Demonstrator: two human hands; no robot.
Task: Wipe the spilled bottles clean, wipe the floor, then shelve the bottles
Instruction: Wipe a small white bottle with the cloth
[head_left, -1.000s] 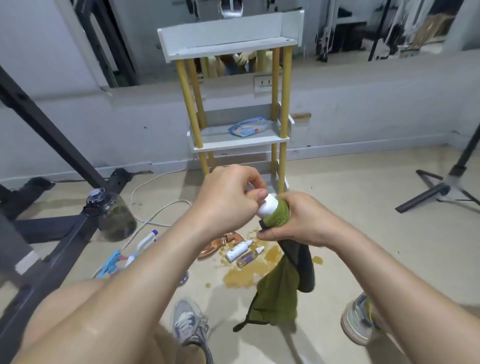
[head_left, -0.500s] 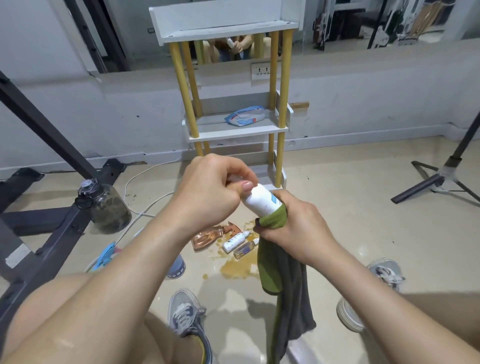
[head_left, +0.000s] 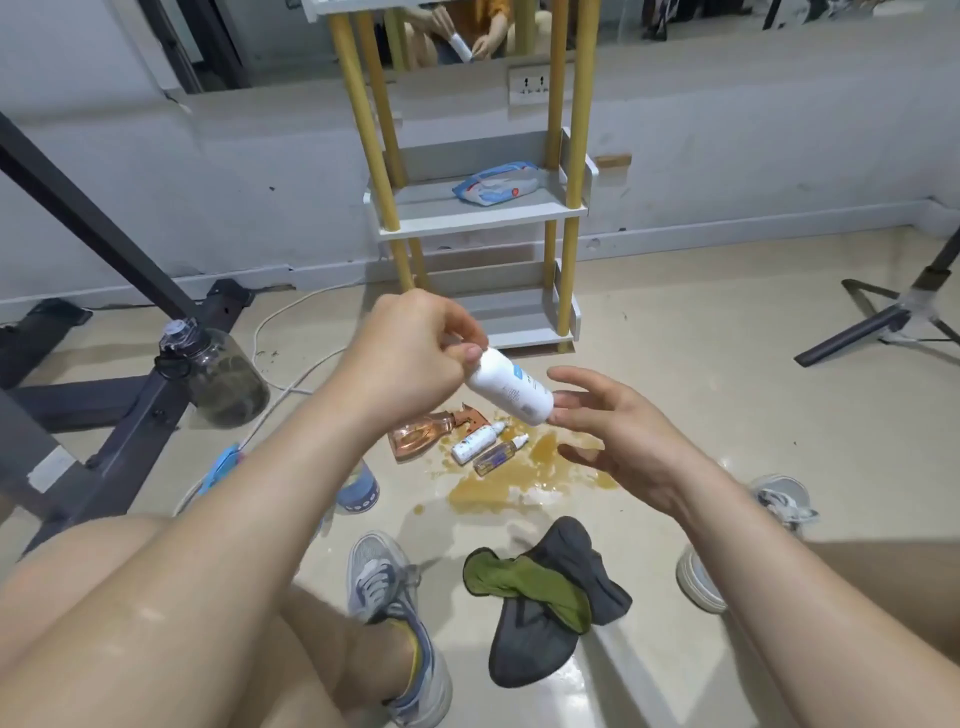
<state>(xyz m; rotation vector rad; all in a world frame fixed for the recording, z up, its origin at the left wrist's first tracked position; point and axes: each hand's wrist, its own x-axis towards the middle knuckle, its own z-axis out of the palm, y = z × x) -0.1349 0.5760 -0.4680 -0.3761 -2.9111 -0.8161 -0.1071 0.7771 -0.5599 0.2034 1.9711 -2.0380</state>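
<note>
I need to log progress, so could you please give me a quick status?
Left hand grips white plastic bottle; right hand open beside it. Green-and-grey cloth on floor. Three small bottles lie in brown spill.

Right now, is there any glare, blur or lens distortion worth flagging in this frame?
Head view: wide-angle bending bows the black frame bar; glare sheens the wet floor by the cloth; the white bottle and both hands stay sharp, with no motion blur.
</note>
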